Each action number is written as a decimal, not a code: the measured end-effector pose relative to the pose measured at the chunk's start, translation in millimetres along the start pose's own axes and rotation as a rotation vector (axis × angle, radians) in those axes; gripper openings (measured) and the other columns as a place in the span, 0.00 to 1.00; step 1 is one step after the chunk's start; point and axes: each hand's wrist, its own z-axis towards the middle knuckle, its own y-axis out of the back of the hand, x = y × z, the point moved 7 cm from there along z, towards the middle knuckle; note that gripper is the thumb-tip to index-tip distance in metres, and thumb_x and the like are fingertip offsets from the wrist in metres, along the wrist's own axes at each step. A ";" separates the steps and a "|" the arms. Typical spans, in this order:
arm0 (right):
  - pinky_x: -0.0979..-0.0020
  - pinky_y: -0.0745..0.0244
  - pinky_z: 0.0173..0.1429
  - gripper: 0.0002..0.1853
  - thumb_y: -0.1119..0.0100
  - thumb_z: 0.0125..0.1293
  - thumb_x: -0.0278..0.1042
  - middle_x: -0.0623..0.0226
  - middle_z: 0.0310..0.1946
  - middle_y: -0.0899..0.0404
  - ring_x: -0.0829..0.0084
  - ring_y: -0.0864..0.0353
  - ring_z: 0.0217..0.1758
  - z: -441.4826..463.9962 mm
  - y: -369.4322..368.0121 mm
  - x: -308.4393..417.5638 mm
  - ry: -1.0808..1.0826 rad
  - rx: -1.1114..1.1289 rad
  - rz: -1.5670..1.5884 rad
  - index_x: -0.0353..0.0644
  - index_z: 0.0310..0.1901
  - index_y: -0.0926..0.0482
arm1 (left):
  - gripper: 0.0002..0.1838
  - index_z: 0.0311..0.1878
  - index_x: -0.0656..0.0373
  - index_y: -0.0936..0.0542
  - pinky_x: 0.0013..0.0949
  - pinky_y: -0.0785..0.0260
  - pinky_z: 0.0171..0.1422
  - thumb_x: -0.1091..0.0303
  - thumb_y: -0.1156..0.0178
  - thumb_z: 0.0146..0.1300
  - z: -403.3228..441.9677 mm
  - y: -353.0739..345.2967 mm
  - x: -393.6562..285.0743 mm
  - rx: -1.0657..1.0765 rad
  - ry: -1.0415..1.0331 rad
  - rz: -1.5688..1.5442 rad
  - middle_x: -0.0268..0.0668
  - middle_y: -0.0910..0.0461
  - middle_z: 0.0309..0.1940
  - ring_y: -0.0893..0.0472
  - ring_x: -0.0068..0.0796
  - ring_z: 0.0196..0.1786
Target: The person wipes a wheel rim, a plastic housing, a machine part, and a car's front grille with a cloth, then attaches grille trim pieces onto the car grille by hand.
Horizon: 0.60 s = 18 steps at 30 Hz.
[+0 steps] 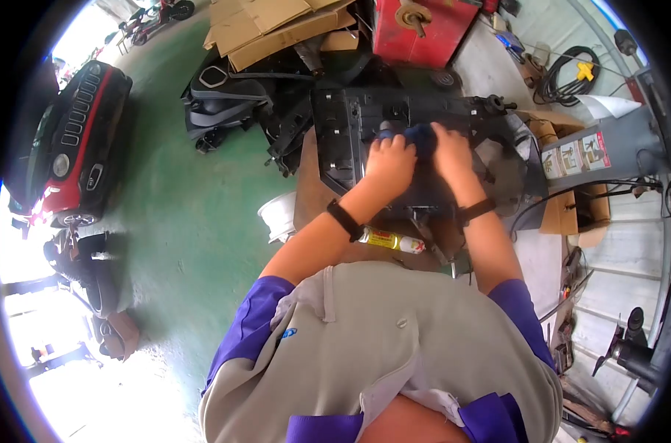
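Head view: the left hand [391,162], fingers curled, and the right hand [452,153] flank a dark blue thing [422,140] (too blurred to name) over a black panel [338,136]; whether either is clamped on it, I cannot tell. Near the panel lies a yellow can [383,238].

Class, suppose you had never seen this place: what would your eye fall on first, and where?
The left hand and right hand stand out first, close together over a large black panel above the centre. Next comes the red-and-black car at the far left, then the red box at the top, just right of the stacked cardboard.
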 end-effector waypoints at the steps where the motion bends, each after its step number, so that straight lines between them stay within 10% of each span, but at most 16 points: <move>1: 0.50 0.25 0.51 0.24 0.51 0.64 0.27 0.47 0.43 0.21 0.45 0.22 0.46 -2.0 -2.5 20.8 0.037 -0.009 0.011 0.54 0.63 0.26 | 0.14 0.49 0.55 0.21 0.48 0.28 0.54 0.59 0.42 0.65 -5.6 4.9 11.8 0.000 0.027 0.001 0.44 0.24 0.45 0.21 0.46 0.48; 9: 0.54 0.28 0.53 0.22 0.41 0.66 0.43 0.42 0.38 0.24 0.44 0.25 0.44 -25.9 13.8 120.9 0.343 -0.123 0.357 0.56 0.62 0.25 | 0.10 0.44 0.61 0.20 0.49 0.28 0.50 0.72 0.41 0.58 -40.4 32.9 68.9 -0.094 0.128 -0.289 0.51 0.25 0.42 0.23 0.57 0.45; 18: 0.53 0.29 0.57 0.28 0.37 0.63 0.30 0.46 0.50 0.23 0.43 0.26 0.54 -63.0 74.2 36.9 0.227 -0.194 0.509 0.47 0.65 0.31 | 0.27 0.58 0.63 0.28 0.48 0.30 0.61 0.63 0.35 0.56 -31.4 15.1 -34.8 -0.020 -0.112 -0.259 0.56 0.29 0.56 0.24 0.57 0.53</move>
